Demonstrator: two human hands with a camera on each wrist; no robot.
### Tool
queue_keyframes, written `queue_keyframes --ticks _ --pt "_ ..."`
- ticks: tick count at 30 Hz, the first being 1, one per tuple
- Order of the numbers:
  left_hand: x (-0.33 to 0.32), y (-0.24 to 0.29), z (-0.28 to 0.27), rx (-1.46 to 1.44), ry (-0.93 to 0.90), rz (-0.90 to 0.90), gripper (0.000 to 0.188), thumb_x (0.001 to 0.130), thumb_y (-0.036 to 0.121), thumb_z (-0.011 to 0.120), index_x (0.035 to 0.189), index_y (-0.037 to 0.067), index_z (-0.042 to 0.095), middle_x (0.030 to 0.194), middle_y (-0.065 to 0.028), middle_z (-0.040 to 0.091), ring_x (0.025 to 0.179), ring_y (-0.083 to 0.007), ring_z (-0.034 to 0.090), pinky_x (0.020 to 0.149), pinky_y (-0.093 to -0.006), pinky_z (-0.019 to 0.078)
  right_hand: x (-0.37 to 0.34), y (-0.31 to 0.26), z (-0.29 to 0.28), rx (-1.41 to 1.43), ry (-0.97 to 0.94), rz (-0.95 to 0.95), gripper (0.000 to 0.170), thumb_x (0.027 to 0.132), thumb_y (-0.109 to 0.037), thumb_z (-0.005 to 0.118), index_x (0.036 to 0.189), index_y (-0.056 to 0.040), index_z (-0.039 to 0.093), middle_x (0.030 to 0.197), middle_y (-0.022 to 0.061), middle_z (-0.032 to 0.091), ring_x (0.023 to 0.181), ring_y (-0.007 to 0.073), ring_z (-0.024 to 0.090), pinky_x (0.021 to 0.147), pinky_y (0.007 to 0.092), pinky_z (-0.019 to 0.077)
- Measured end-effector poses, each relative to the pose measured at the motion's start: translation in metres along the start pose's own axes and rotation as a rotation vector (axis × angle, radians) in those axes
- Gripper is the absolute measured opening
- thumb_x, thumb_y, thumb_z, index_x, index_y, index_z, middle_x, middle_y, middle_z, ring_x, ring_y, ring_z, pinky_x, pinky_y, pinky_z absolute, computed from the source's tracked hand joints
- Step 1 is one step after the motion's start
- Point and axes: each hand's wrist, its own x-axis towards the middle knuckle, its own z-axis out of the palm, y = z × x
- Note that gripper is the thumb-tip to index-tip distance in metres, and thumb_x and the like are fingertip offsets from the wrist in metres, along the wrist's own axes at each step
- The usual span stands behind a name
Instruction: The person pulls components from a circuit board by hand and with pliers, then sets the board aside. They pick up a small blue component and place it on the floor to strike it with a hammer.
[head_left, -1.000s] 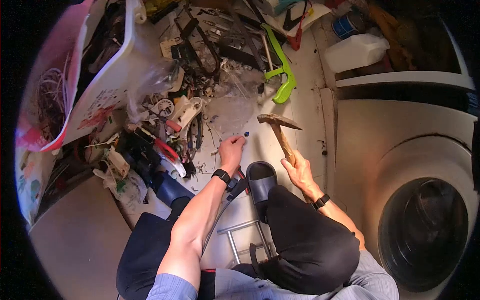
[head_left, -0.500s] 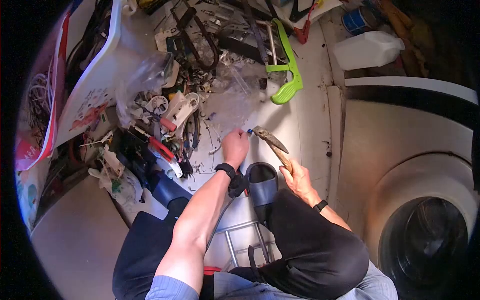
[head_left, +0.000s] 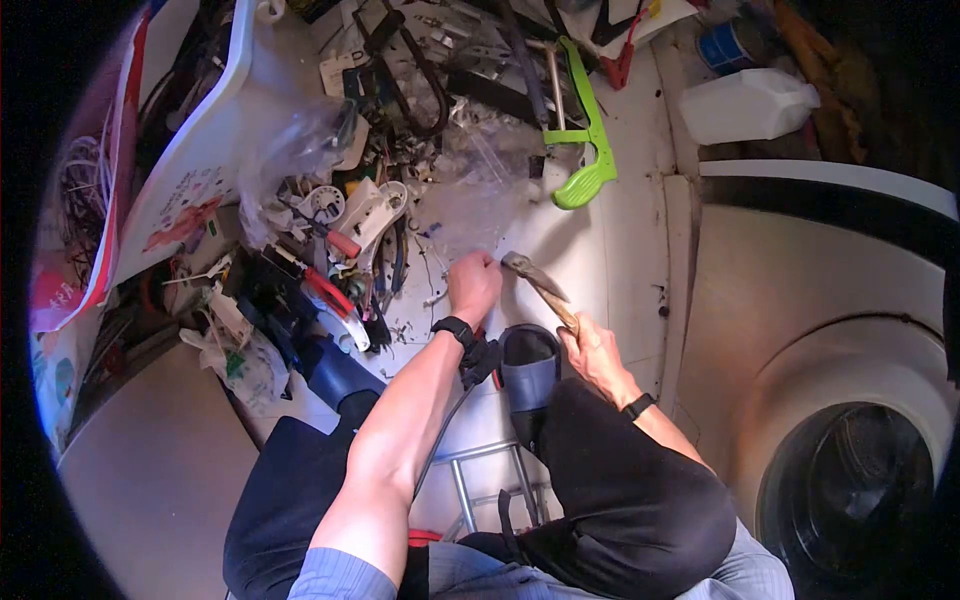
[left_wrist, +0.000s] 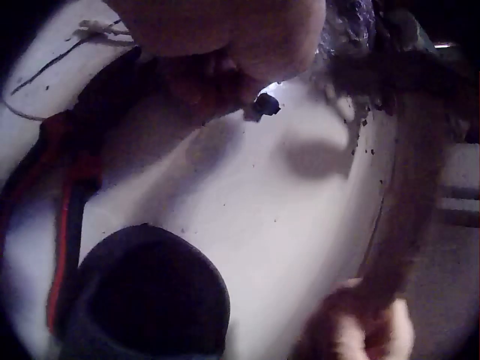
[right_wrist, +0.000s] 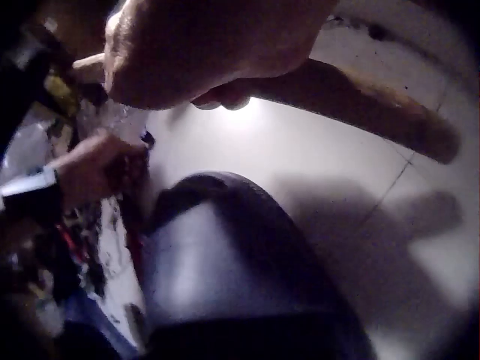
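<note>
My left hand (head_left: 474, 286) is low over the white floor, its curled fingers pinching a small dark blue piece (left_wrist: 266, 106) that shows at the fingertips in the left wrist view. What the piece is cannot be made out. My right hand (head_left: 597, 355) grips the wooden handle (right_wrist: 360, 109) of a hammer. The hammer head (head_left: 535, 274) is low, just right of the left fingertips in the head view. Beneath the left wrist, a tool with red-and-black handles (left_wrist: 66, 225) shows, partly hidden by the hand.
Plastic bags, scraps and tools lie heaped beyond the left hand, with red-handled pliers (head_left: 330, 297) among them. A green-handled hacksaw (head_left: 585, 170) lies farther forward. A slipper (head_left: 530, 365) is close below the hands. A washing machine (head_left: 800, 300) stands at the right.
The right hand has swung the hammer down and left, from raised to beside the left fingertips. The left hand has stayed nearly in place, turning slightly.
</note>
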Motion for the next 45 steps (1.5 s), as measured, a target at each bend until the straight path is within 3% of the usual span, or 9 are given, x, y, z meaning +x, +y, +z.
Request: queue_keyframes --ticks 8,15,20,23,26,30,34,35,45 --pt "0.0 0.001 -0.002 -0.025 -0.05 -0.068 0.022 0.085 0.026 0.071 0.088 0.005 0.079 0.084 -0.0218 0.074 0.082 -0.0402 0.073 0.079 -0.0477 0.0551 -0.007 -0.019 -0.02 0.147 0.145 -0.067 0.019 0.098 -0.02 0.068 0.1 -0.004 0.057 0.077 0.0235 0.064 0.069 0.0439 0.067 0.061 0.0498 0.0524" --pt "0.002 0.001 -0.005 -0.082 -0.059 -0.098 0.021 0.086 0.022 0.068 0.091 0.005 0.079 0.092 -0.0243 0.074 0.089 -0.0436 0.072 0.082 -0.0502 0.0555 0.0 -0.015 -0.014 -0.037 -0.001 -0.026 0.018 0.097 -0.015 0.069 0.099 -0.0036 0.055 0.078 0.0224 0.066 0.069 0.0429 0.068 0.062 0.0505 0.0534" --pt "-0.003 -0.002 -0.002 -0.08 -0.025 -0.037 0.022 0.086 0.024 0.067 0.089 0.005 0.078 0.089 -0.0236 0.074 0.089 -0.0432 0.072 0.082 -0.0504 0.0558 -0.008 -0.016 -0.013 0.103 0.147 -0.114 0.017 0.097 -0.014 0.067 0.098 -0.0027 0.054 0.077 0.0251 0.064 0.069 0.0452 0.067 0.061 0.0509 0.0523" --pt "-0.001 -0.004 -0.001 -0.065 -0.043 -0.047 0.022 0.086 0.024 0.067 0.09 0.005 0.079 0.09 -0.0236 0.074 0.088 -0.0431 0.072 0.082 -0.0505 0.056 -0.004 0.003 0.004 -0.032 0.019 -0.029 0.019 0.097 -0.016 0.068 0.099 -0.0025 0.054 0.074 0.0238 0.062 0.067 0.0436 0.067 0.059 0.0491 0.0516" --pt "-0.001 -0.004 0.001 -0.078 -0.025 -0.041 0.022 0.085 0.023 0.067 0.09 0.005 0.079 0.09 -0.024 0.074 0.087 -0.0435 0.072 0.081 -0.0507 0.0561 -0.002 0.001 -0.009 0.083 -0.042 0.094 0.02 0.097 -0.017 0.069 0.101 -0.0029 0.055 0.073 0.0232 0.062 0.065 0.043 0.066 0.058 0.0489 0.0515" --pt "-0.002 -0.004 0.001 -0.1 -0.044 -0.063 0.022 0.086 0.022 0.065 0.09 0.006 0.079 0.088 -0.0239 0.073 0.087 -0.0438 0.072 0.08 -0.0502 0.0565 -0.006 -0.01 -0.009 0.099 0.149 -0.119 0.021 0.097 -0.017 0.071 0.102 -0.0043 0.055 0.068 0.0207 0.061 0.064 0.0399 0.067 0.057 0.0477 0.0515" --pt "0.0 -0.005 0.002 -0.08 0.003 -0.027 0.021 0.087 0.021 0.064 0.091 0.006 0.079 0.088 -0.0236 0.073 0.086 -0.0443 0.072 0.079 -0.0506 0.056 -0.003 -0.012 -0.012 0.183 -0.087 0.121 0.018 0.098 -0.017 0.069 0.096 -0.0039 0.056 0.069 0.0202 0.062 0.061 0.0359 0.066 0.058 0.0441 0.0515" --pt "0.001 -0.006 0.002 -0.084 0.007 -0.02 0.021 0.087 0.02 0.064 0.091 0.006 0.078 0.087 -0.0234 0.073 0.085 -0.0442 0.071 0.078 -0.0506 0.0557 -0.003 -0.011 -0.008 0.083 0.048 0.02 0.02 0.098 -0.019 0.069 0.096 -0.0031 0.057 0.07 0.0198 0.061 0.061 0.034 0.065 0.059 0.0429 0.0516" --pt "-0.019 -0.001 -0.002 -0.209 0.073 0.06 0.02 0.091 0.021 0.066 0.097 0.005 0.078 0.093 -0.0195 0.074 0.087 -0.0399 0.071 0.078 -0.0447 0.055 -0.02 0.0 -0.012 0.195 0.105 0.151 0.026 0.096 -0.023 0.074 0.097 -0.0022 0.058 0.071 0.0212 0.061 0.062 0.0343 0.065 0.059 0.0439 0.0508"
